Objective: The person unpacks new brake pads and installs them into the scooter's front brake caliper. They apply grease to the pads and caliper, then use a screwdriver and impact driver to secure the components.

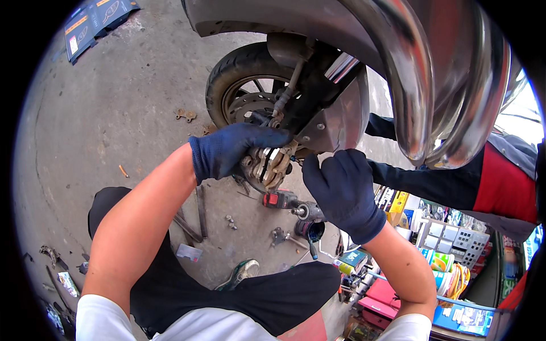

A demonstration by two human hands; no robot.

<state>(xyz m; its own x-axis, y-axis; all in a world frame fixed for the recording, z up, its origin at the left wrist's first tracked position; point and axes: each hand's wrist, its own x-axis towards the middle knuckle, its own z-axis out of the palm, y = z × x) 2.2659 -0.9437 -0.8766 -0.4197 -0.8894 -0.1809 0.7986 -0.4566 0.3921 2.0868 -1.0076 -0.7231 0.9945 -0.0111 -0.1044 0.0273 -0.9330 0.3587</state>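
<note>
A metal brake caliper (274, 166) is clasped in the gloved left hand (233, 149) beside the front wheel (218, 94) of a scooter, its body held just to the right of the palm and below the thumb. The thumb is laid along the top of the caliper, while the other fingertips are largely hidden from view. Just right of that grip, the gloved right hand (343, 190) is held close to the caliper's outer edge with its fingers curled inward; whether anything is pinched between them cannot be told. A slotted brake disc (255, 106) is seen just beyond the left hand, and a small brown metal part (185, 115) is left on the concrete farther out to the left. Below the grip, a red-and-black power tool (278, 199) is set on the ground, with metal bars (202, 213) strewn nearer the left forearm. Beyond the right hand, a dark sleeve (426, 179) of another person is extended beneath curved shiny body tubing (412, 113). Packages and supplies, a red box (382, 298) among them, are crowded below and to the right of the right hand.
</note>
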